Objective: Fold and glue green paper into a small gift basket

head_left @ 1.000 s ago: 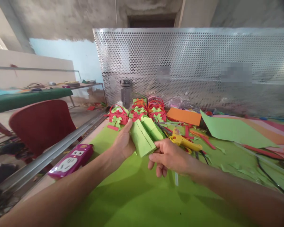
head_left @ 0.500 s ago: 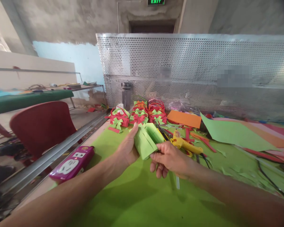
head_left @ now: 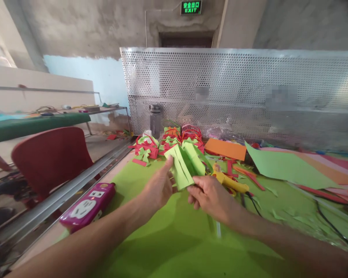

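Between my hands, above the green table top, is a light green folded paper basket [head_left: 181, 170], tilted with its opening turned to the right. My left hand [head_left: 161, 185] grips its left side, thumb on the outer wall and fingers behind and below. My right hand [head_left: 210, 193] pinches the lower right corner between thumb and fingers. Just behind stand small red and green baskets [head_left: 146, 148] with handles and bow shapes. A yellow glue gun [head_left: 230, 181] lies right of the held basket, partly behind my right hand.
A purple power strip [head_left: 88, 206] sits at the table's left edge. An orange sheet [head_left: 225, 148], large coloured sheets [head_left: 287, 166] and paper scraps lie to the right, with a black cable [head_left: 333, 224]. A dark bottle [head_left: 155, 120] stands before the perforated metal screen [head_left: 234, 77].
The green basket has turned in my hands and its walls stand further apart, showing more of the inside. My right fingers have drawn closer together at its corner. The view has tipped slightly upward.
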The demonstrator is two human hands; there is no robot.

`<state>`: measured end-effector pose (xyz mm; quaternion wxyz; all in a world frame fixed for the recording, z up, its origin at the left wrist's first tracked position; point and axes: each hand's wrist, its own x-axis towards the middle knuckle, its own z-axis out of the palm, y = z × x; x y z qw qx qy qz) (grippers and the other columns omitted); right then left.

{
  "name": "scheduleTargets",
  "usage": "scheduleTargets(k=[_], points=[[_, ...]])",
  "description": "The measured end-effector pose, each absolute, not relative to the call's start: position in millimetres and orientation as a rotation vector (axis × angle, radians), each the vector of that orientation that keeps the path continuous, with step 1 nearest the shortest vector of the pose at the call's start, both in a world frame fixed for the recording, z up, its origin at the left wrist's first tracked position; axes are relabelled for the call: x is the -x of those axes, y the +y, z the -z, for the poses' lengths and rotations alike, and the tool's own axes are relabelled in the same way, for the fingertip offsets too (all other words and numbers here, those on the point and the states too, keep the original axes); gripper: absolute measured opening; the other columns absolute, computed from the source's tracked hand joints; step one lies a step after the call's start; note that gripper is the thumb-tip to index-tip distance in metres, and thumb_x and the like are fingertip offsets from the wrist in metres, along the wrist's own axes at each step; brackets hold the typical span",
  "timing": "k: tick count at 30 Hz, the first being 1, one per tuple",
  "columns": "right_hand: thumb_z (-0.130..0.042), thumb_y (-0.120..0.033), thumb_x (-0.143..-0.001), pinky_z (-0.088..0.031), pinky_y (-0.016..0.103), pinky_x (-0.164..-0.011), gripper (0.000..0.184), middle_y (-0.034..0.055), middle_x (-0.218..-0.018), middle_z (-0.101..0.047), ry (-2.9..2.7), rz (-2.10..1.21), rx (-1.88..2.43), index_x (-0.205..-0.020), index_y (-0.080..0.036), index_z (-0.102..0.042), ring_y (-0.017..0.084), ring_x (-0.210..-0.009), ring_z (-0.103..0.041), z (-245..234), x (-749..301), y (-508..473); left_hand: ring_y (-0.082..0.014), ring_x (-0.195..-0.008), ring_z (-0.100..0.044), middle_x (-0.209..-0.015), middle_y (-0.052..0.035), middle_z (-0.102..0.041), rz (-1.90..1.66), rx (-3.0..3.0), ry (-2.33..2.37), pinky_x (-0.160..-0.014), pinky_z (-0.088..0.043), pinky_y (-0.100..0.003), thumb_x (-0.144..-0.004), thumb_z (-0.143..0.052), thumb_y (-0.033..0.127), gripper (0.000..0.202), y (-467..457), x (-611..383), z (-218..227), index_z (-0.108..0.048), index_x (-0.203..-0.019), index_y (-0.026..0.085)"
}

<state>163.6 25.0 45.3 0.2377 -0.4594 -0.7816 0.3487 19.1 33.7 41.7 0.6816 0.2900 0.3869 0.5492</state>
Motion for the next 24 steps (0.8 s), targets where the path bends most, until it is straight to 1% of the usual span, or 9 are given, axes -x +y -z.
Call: scheduleTargets(k=[2, 5, 7, 9, 12, 14, 17, 19, 24], points=[[-0.041, -0.014, -0.084, -0.037, 0.02, -0.046, 0.023, 0.0014, -0.058, -0.061, -2.23, -0.696, 1.307, -0.062, -0.017, -0.048, 0.009, -0.048, -0.055, -48, -166, 29, -0.0218, -0.078, -0.064, -0.102, -0.0127, -0.064, -1.212, -0.742, 0.88, -0.063, -0.053, -0.035, -0.079, -0.058, 0.046, 0.04, 31, -19, -39, -0.054, -0.107, 0.018], [-0.043, -0.011, -0.081, -0.033, 0.02, -0.047, 0.023, 0.0013, -0.057, -0.06, -2.326, -0.553, 1.314, -0.06, -0.017, -0.048, 0.009, -0.047, -0.053, -48, -167, 34, -0.0198, -0.074, -0.063, -0.099, -0.011, -0.063, -1.198, -0.824, 0.867, -0.06, -0.054, -0.035, -0.074, -0.066, 0.035, 0.036, 28, -19, -36, -0.053, -0.102, 0.018], [-0.044, -0.009, -0.079, -0.031, 0.02, -0.047, 0.022, 0.0008, -0.056, -0.059, -2.372, -0.534, 1.308, -0.058, -0.017, -0.047, 0.009, -0.048, -0.052, -46, -166, 35, -0.0183, -0.068, -0.062, -0.092, -0.0073, -0.063, -1.186, -0.83, 0.879, -0.057, -0.055, -0.036, -0.072, -0.069, 0.027, 0.031, 28, -20, -33, -0.052, -0.096, 0.019], [-0.044, -0.008, -0.077, -0.03, 0.02, -0.047, 0.022, -0.0001, -0.054, -0.058, -2.409, -0.529, 1.309, -0.056, -0.017, -0.048, 0.009, -0.048, -0.052, -43, -165, 35, -0.0174, -0.062, -0.061, -0.084, -0.0045, -0.063, -1.163, -0.814, 0.898, -0.055, -0.055, -0.037, -0.072, -0.068, 0.023, 0.025, 30, -21, -30, -0.051, -0.09, 0.018], [-0.045, -0.006, -0.073, -0.029, 0.02, -0.048, 0.02, -0.0007, -0.053, -0.058, -2.434, -0.545, 1.307, -0.057, -0.017, -0.05, 0.009, -0.049, -0.052, -42, -166, 36, -0.0174, -0.059, -0.062, -0.077, -0.0049, -0.063, -1.138, -0.786, 0.907, -0.055, -0.055, -0.036, -0.076, -0.062, 0.021, 0.013, 34, -21, -25, -0.052, -0.084, 0.016], [-0.046, -0.006, -0.072, -0.03, 0.021, -0.048, 0.019, -0.001, -0.053, -0.058, -2.441, -0.551, 1.309, -0.058, -0.017, -0.051, 0.01, -0.048, -0.052, -41, -166, 38, -0.018, -0.059, -0.062, -0.075, -0.0059, -0.063, -1.123, -0.776, 0.905, -0.055, -0.054, -0.035, -0.078, -0.059, 0.021, 0.01, 36, -20, -23, -0.053, -0.083, 0.015], [-0.047, -0.006, -0.07, -0.03, 0.021, -0.049, 0.018, -0.0015, -0.05, -0.056, -2.429, -0.547, 1.332, -0.056, -0.017, -0.05, 0.01, -0.047, -0.05, -40, -166, 40, -0.0183, -0.058, -0.062, -0.074, -0.0063, -0.064, -1.1, -0.759, 0.908, -0.052, -0.053, -0.034, -0.078, -0.06, 0.022, 0.01, 37, -20, -22, -0.054, -0.082, 0.015], [-0.048, -0.006, -0.068, -0.031, 0.022, -0.049, 0.018, -0.0015, -0.05, -0.055, -2.411, -0.548, 1.345, -0.055, -0.017, -0.05, 0.011, -0.048, -0.05, -40, -166, 39, -0.0178, -0.058, -0.062, -0.075, -0.006, -0.064, -1.094, -0.753, 0.909, -0.053, -0.053, -0.034, -0.077, -0.061, 0.021, 0.01, 38, -21, -22, -0.054, -0.081, 0.015], [-0.048, -0.007, -0.069, -0.035, 0.02, -0.049, 0.016, -0.0006, -0.053, -0.06, -2.37, -0.634, 1.35, -0.058, -0.017, -0.055, 0.011, -0.049, -0.055, -37, -166, 39, -0.0166, -0.057, -0.061, -0.074, -0.0054, -0.063, -1.09, -0.763, 0.891, -0.054, -0.054, -0.034, -0.078, -0.059, 0.019, 0.007, 37, -23, -23, -0.055, -0.081, 0.014]])
